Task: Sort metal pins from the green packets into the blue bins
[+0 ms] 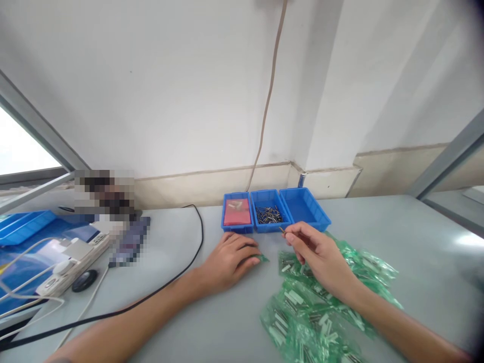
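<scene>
My right hand is raised just in front of the blue bins, thumb and forefinger pinching a thin metal piece that looks like a screw. My left hand rests on the table with its fingers curled and the thumb closed against a bit of green plastic bag; the rest of that bag is hidden under the hand. Ahead of both hands, the middle blue bin holds many loose screws. Beneath and around my right forearm lies a pile of green plastic bags with metal and white parts inside.
On the left stands a blue bin with a red packet; at right is another blue bin. A black cable crosses the table under my left arm. Farther left are a power strip and a black mouse.
</scene>
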Available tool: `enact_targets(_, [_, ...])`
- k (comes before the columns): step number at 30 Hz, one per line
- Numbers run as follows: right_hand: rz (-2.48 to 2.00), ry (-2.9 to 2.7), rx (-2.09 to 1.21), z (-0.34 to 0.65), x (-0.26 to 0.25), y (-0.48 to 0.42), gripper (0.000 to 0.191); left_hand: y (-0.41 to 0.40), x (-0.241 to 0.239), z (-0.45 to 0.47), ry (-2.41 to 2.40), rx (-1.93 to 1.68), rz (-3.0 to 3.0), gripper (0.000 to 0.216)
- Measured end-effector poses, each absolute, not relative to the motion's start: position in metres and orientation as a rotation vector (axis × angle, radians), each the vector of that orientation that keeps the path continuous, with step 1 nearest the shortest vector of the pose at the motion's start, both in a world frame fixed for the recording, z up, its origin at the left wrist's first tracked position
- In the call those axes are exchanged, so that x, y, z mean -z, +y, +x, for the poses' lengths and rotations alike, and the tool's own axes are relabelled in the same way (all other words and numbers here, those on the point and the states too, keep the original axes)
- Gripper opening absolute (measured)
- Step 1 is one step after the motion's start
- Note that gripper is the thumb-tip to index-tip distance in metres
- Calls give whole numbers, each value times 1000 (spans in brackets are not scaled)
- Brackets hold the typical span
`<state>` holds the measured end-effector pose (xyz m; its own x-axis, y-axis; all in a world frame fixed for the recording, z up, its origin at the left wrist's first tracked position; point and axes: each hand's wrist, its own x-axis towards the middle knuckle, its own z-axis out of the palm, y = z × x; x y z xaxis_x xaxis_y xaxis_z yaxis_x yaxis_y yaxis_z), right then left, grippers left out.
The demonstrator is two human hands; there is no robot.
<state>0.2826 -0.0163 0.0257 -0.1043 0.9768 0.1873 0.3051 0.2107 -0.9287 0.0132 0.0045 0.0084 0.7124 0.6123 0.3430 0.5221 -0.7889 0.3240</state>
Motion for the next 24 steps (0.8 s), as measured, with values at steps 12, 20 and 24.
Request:
enact_targets(12, [-1234, -1563, -900, 284, -26, -13, 30, 4, -4, 11, 905, -765, 2677, 27])
enact_targets(20, [-1235, -1558, -918, 281, -30, -15, 31, 4, -2, 11, 877, -879, 2682, 22])
enact_targets(24, [-1219, -1552, -883, 282, -34, -14, 33, 4, -1, 10, 887, -899, 2686, 23])
